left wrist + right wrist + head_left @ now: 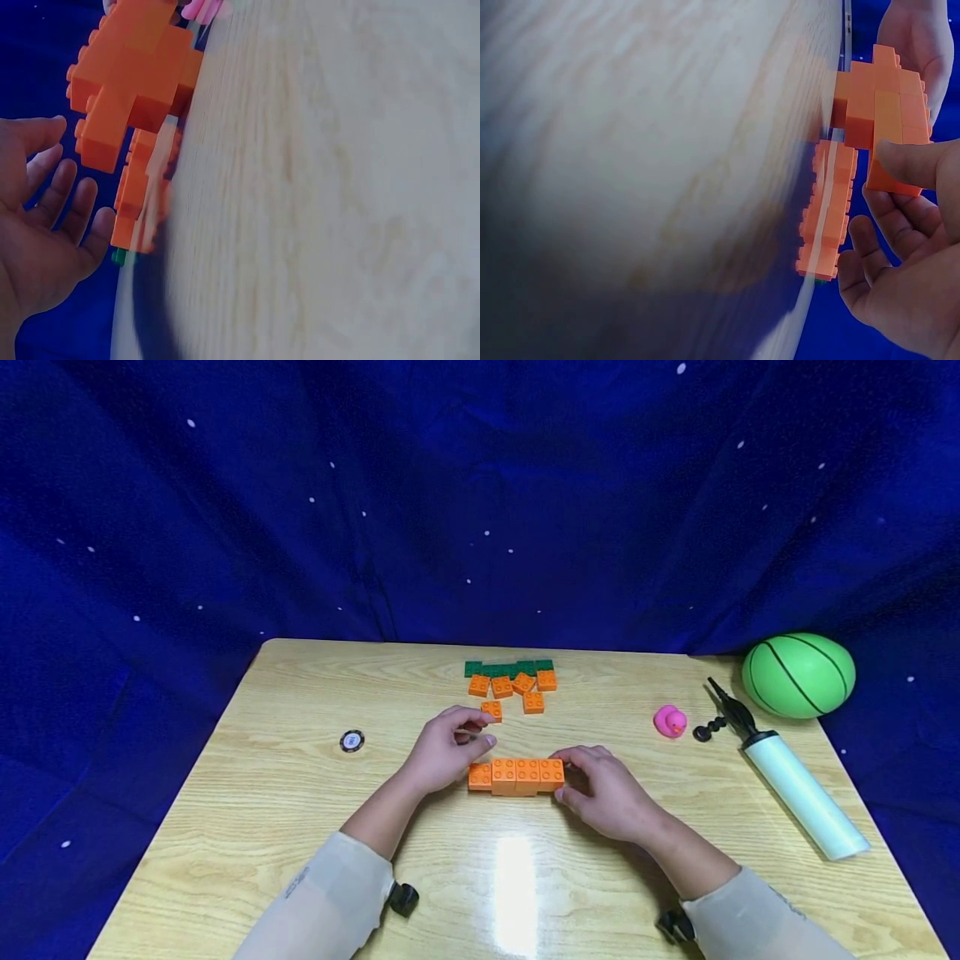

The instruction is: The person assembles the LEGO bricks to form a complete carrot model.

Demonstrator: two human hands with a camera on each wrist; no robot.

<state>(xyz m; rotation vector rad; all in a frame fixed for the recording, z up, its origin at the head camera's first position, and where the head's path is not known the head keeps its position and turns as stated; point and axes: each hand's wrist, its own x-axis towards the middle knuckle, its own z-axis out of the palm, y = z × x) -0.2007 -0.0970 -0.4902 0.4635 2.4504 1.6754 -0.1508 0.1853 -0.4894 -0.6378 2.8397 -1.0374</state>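
Observation:
An orange building-block assembly [517,775] lies crosswise in front of the person, wider on top than at its base in the wrist views. My right hand [611,789] holds its right end, the thumb [907,161] against one face and fingers round the far side. My left hand [442,747] hovers behind the left end. Its fingers are spread and bent loosely, nothing between them in the left wrist view. Right by its fingertips is a loose orange block [492,710]. Several more orange blocks [502,686] lie farther back, before a row of green blocks [498,671].
A round black-and-white chip [352,741] lies to the left on the wooden table [247,843]. Over on the right are a pink rubber duck [670,722], small black round pieces [709,729], a hand pump [806,793] and a green ball [799,676]. A blue curtain hangs behind.

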